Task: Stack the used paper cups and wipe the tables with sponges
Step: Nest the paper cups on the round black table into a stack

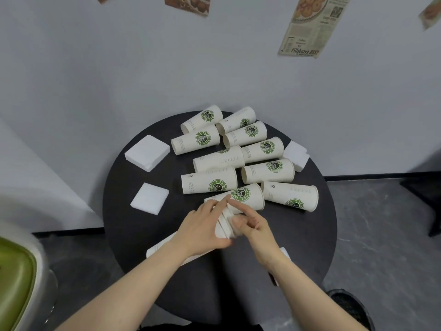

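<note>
Round and dark, the table [133,235] stands against a pale wall hung with clippings, a green seat at the near left. Nearest the person, a nested stack [223,226] of paper cups lies on its side, its base running back under the left forearm. The left hand [202,231] grips the stack at its open end, fingers [216,206] curled over the rims. The right hand [253,226] comes in from the other side, thumb and fingers pinching at the rims, forefinger stretched toward the next cup [245,197]; what it actually holds is probably a rim, though the hands hide it. That cup lies just beyond both hands, touching the left fingertips, long axis left to right, mouth to the right, so it needs turning before its base meets the stack's mouth. Either hand is about equally near.

Farther back nine more cups [267,149] lie toppled and loose, none nested, all seemingly empty. White sponges [149,198] sit at the left and right edges, untouched; wiping hasn't begun.
</note>
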